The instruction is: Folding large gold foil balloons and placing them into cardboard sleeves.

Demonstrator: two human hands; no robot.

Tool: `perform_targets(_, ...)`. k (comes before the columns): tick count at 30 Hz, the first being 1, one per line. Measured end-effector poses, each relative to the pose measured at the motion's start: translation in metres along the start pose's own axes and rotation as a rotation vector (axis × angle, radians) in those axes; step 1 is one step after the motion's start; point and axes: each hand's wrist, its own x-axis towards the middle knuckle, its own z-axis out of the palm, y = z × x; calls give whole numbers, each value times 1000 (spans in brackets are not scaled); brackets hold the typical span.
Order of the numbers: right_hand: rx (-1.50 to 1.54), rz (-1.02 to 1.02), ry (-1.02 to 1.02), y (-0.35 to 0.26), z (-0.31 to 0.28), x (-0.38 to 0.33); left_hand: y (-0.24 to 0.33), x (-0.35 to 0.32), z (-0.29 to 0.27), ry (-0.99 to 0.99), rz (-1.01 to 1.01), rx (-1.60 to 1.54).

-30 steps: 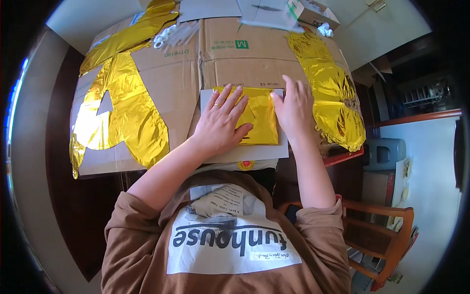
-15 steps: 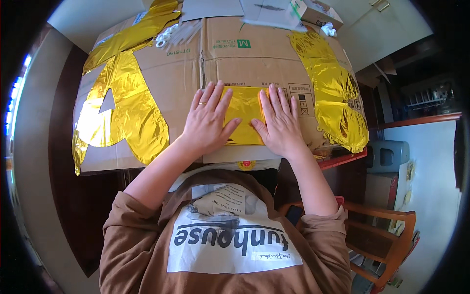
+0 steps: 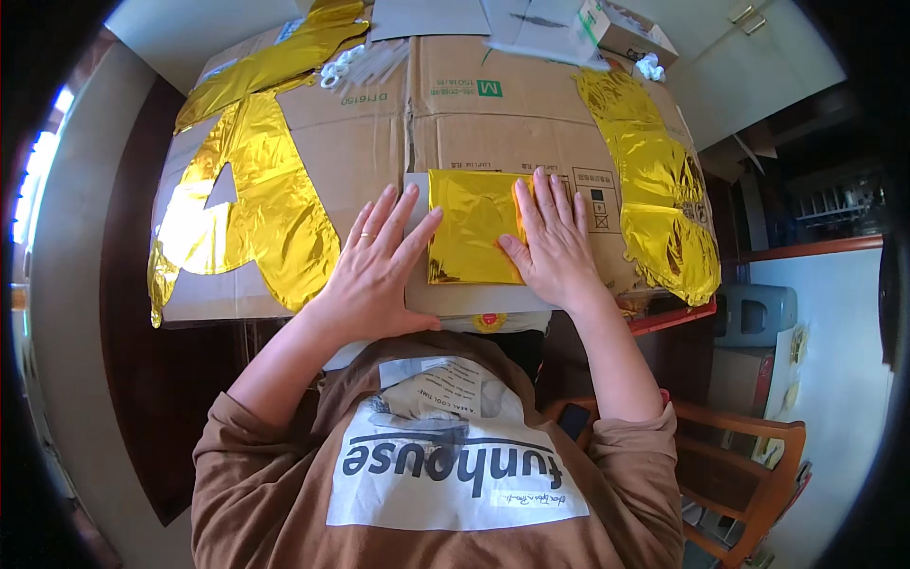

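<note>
A folded square of gold foil (image 3: 469, 226) lies on a grey card (image 3: 455, 296) set on flattened brown cardboard (image 3: 379, 123). My left hand (image 3: 376, 268) lies flat with fingers spread, on the card at the foil's left edge, thumb tip touching the foil. My right hand (image 3: 553, 237) presses palm down on the foil's right edge. Neither hand grips anything.
A large gold foil letter balloon (image 3: 251, 204) lies flat at the left, another gold foil balloon (image 3: 654, 180) at the right. Papers and a small box (image 3: 621, 28) sit at the far edge. A wooden chair (image 3: 739, 455) stands at my lower right.
Both hands have slid apart across the gold foil square: the left hand moved left off it, the right hand moved to its right edge. The foil now shows between them.
</note>
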Motion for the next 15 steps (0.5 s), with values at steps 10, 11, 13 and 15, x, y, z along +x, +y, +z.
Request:
perform_targets(10,5,6,8,-1,0,0,-10,10,-3,-80,0,-29)
perform_targets(11,4,8,6,-1,0,0,-10,10,-2,-81,3,-26)
perform_targets(13,1,14,5,-2,0,0,-10,10,-2,-92,-1,-16)
perform_targets(15,-1,15,10,-2,0,0,-9,10,-3,-101,-5,8)
